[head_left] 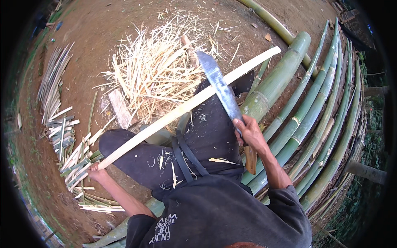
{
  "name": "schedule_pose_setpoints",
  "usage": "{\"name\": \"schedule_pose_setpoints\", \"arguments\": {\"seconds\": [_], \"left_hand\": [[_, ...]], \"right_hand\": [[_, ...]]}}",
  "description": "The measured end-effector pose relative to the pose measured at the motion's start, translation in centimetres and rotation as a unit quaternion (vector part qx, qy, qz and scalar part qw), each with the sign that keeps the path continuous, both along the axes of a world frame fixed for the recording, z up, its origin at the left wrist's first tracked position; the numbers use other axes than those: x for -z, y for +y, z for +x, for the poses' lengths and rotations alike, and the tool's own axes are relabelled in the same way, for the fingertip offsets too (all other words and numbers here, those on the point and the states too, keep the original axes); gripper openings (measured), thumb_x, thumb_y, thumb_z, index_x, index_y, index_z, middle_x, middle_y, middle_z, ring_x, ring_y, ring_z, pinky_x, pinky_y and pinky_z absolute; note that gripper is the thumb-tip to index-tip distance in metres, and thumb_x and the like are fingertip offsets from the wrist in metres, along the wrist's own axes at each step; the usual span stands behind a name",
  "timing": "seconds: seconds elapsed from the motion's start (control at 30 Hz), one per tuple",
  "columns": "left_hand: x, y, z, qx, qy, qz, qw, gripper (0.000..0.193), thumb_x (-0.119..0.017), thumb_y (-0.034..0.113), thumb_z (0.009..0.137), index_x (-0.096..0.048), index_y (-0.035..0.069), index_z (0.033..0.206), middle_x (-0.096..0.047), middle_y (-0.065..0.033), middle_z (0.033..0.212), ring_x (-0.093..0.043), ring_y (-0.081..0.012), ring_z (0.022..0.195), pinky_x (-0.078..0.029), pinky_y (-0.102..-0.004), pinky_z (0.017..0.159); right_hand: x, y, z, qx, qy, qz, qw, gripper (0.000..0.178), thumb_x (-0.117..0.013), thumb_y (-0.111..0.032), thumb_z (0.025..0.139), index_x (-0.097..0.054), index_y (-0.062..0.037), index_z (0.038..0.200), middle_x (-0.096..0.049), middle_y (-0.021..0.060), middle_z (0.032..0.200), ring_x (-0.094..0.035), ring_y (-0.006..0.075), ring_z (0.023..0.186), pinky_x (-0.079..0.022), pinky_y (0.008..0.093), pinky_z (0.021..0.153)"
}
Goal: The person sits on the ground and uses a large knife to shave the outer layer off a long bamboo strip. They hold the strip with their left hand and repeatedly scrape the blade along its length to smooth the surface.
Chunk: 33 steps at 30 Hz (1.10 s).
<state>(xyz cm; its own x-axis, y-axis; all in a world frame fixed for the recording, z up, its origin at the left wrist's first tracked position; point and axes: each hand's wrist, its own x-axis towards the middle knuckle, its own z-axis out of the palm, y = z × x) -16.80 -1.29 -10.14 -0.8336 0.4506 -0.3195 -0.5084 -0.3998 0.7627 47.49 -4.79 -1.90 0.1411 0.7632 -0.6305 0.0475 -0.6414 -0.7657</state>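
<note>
A long, pale split-bamboo strip (173, 112) slants across my thighs, from lower left up to the right. Its near left end is in my left hand (96, 172), fingers closed round it. My right hand (250, 133) grips a machete (218, 81) at the top of its wooden handle. The broad steel blade points up and away, crossing over the strip right of its middle. I cannot tell whether blade and strip touch. Curled shavings and a pale sliver (223, 160) lie on my dark trousers.
A big heap of pale shavings (153, 70) covers the ground ahead. Several long green bamboo poles (304, 120) lie along my right, one thick pole (275, 78) nearest. Cut strips (80, 159) are piled by my left hand, with a greyer bundle (53, 80) farther off. A wood block (120, 108) lies beside the heap.
</note>
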Motion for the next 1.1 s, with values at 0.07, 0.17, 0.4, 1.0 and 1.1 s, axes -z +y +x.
{"name": "schedule_pose_setpoints", "arguments": {"seconds": [0.07,0.17,0.4,1.0,1.1], "left_hand": [[-0.2,-0.4,0.3,-0.01,0.004,-0.014,1.0,0.031,-0.044,0.015,0.098,-0.033,0.014,0.069,-0.027,0.0031,0.05,-0.029,-0.0094,0.037,-0.032,-0.0244,0.035],[-0.9,0.5,1.8,-0.03,0.022,-0.049,0.998,0.031,-0.04,0.017,0.101,-0.034,0.014,0.07,-0.027,0.0038,0.049,-0.027,-0.0089,0.037,-0.031,-0.0243,0.033],[-0.1,-0.7,0.0,0.006,0.015,-0.012,1.0,0.032,-0.044,0.018,0.099,-0.036,0.015,0.068,-0.031,0.003,0.05,-0.031,-0.0095,0.037,-0.033,-0.0241,0.035],[1.4,-0.5,-1.4,-0.009,0.004,-0.018,1.0,0.035,-0.039,0.022,0.103,-0.036,0.013,0.069,-0.028,0.0029,0.049,-0.028,-0.0103,0.037,-0.03,-0.0246,0.034],[1.6,-0.3,-1.6,0.001,0.0,-0.011,1.0,0.036,-0.038,0.024,0.103,-0.036,0.013,0.069,-0.028,0.0026,0.049,-0.028,-0.0106,0.037,-0.03,-0.025,0.034]], "right_hand": [[0.6,0.9,1.6,0.093,0.001,0.045,0.995,0.024,-0.054,-0.025,0.103,-0.052,-0.0029,0.093,-0.05,0.0008,0.059,-0.048,0.0106,0.044,-0.038,0.0277,0.039],[0.3,1.0,2.4,0.105,-0.009,0.037,0.994,0.023,-0.054,-0.026,0.103,-0.053,-0.0032,0.096,-0.05,-0.0007,0.059,-0.048,0.0087,0.043,-0.038,0.027,0.038],[0.3,1.2,2.8,0.104,-0.034,0.041,0.993,0.025,-0.054,-0.026,0.103,-0.054,-0.0022,0.096,-0.051,0.0001,0.059,-0.048,0.0092,0.043,-0.04,0.0269,0.038],[-0.3,0.6,0.4,0.09,-0.023,0.024,0.995,0.028,-0.052,-0.028,0.104,-0.052,-0.0035,0.091,-0.05,0.0001,0.059,-0.048,0.009,0.043,-0.038,0.0259,0.038],[0.1,0.2,-0.9,0.059,-0.018,0.028,0.998,0.024,-0.054,-0.025,0.103,-0.052,-0.0037,0.092,-0.05,-0.0002,0.058,-0.047,0.009,0.042,-0.037,0.026,0.037]]}}
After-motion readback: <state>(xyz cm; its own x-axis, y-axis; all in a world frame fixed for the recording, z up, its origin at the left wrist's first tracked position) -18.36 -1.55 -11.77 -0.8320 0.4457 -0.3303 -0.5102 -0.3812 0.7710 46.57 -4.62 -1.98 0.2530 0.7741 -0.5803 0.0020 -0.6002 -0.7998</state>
